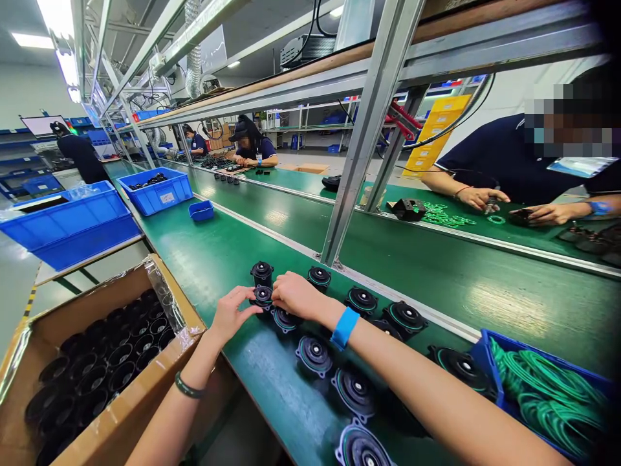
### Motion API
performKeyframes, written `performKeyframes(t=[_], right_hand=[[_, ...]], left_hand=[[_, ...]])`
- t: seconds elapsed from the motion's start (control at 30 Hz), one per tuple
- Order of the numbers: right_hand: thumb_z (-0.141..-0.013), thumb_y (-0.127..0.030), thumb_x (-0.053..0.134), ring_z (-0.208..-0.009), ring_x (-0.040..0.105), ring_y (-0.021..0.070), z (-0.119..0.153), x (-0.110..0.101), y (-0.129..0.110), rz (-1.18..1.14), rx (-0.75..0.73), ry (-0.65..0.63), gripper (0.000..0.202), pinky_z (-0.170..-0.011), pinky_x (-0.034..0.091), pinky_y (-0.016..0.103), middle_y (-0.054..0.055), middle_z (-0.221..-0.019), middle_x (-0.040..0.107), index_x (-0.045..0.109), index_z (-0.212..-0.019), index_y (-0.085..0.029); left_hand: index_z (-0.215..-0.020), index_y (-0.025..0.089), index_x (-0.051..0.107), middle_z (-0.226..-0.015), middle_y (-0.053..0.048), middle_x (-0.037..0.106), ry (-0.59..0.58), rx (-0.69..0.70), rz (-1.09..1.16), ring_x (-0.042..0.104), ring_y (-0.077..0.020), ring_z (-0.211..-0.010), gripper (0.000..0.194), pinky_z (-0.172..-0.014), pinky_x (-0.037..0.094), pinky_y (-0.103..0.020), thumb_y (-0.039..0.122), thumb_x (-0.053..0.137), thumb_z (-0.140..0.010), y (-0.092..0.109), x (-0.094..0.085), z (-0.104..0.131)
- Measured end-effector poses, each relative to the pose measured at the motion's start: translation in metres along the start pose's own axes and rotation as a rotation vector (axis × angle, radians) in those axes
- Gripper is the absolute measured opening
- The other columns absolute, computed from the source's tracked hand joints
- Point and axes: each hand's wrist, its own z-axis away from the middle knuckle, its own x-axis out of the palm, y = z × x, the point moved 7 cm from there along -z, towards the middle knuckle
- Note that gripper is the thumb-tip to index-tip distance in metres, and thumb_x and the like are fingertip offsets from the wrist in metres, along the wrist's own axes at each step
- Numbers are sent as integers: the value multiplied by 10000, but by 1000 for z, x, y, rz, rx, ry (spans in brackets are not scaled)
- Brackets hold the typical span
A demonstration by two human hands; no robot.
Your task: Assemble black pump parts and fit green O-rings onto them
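Observation:
My left hand (234, 312) pinches the left rim of a black round part (263, 296) on the green bench. On that part's right side, my right hand (292, 293) has its fingers bent together at the rim; whatever lies between its fingertips is hidden. Just behind stands another black part (262, 272). Several more black parts, such as one (316, 355) with a green ring around its top, stand in rows toward the front and right. A blue bin (486, 362) at the right holds many green rings (548, 391).
A cardboard box (194, 323) of black cups stands at the lower left. Blue bins (167, 196) sit farther back. A metal post (356, 142) rises behind the parts. Across the bench, a person's hands (548, 215) work near green rings.

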Motion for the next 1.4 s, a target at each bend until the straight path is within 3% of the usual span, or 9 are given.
performKeyframes(t=[0.33,0.5,0.63,0.77,0.9,1.0,1.1,1.23,1.4], right_hand=[[-916,-167,486,-853,645,220,-6,3,-18,27,107,-40,253,-689,337,314,121,-851,726,724,-834,-141],[-910,-113,456,-899,626,234,-1,3,-29,21,78,-9,262,-719,361,329,137,-896,717,711,-850,-117],[-915,-163,493,-962,603,224,23,-10,-39,20,111,6,218,-767,397,326,125,-986,710,710,-916,-139],[-968,-318,446,-998,606,214,72,-39,-23,30,317,15,284,-779,437,314,100,-1047,696,702,-963,-195],[-949,-228,473,-892,664,229,173,-60,36,86,768,-61,250,-711,471,306,141,-959,702,706,-921,-142],[-869,-196,629,-871,674,230,262,-51,72,109,1072,-195,135,-725,513,335,142,-952,701,686,-940,-97],[-871,-287,665,-834,660,164,322,-24,86,87,1237,-302,186,-762,543,347,51,-933,689,655,-948,-118],[-883,-186,605,-773,654,153,353,-2,88,49,1313,-302,93,-699,505,294,55,-853,688,658,-866,-111],[-774,-102,560,-686,644,196,374,-20,100,5,1360,-219,133,-529,354,272,79,-762,695,645,-725,-192]], left_hand=[[-805,205,639,-888,-36,678,-120,104,-133,701,-197,-962,146,-804,571,-289,330,645,-880,19,-1,-9],[-879,213,673,-906,-46,692,-14,153,-231,685,-204,-1060,192,-827,582,-279,316,530,-953,20,4,4],[-955,227,696,-980,-58,720,119,211,-228,712,-207,-979,181,-837,590,-312,281,523,-953,27,0,21],[-1017,241,702,-1083,-69,712,309,116,-309,708,-219,-912,149,-823,574,-350,275,618,-898,30,-13,27],[-1085,246,692,-1162,-77,684,370,21,-301,678,-246,-987,219,-894,540,-391,320,619,-893,42,-18,11],[-1086,246,693,-1181,-75,672,356,47,-272,665,-245,-1021,219,-921,525,-391,324,615,-896,61,-17,-6],[-1085,244,691,-1190,-70,663,342,68,-256,655,-239,-1046,216,-922,527,-377,321,606,-901,74,-14,-20],[-1074,236,695,-1190,-70,658,322,102,-256,653,-233,-1052,214,-955,514,-383,320,593,-906,78,-11,-27],[-1046,228,703,-1171,-75,661,276,74,-300,658,-239,-1036,217,-936,523,-392,337,574,-909,60,-23,-22]])
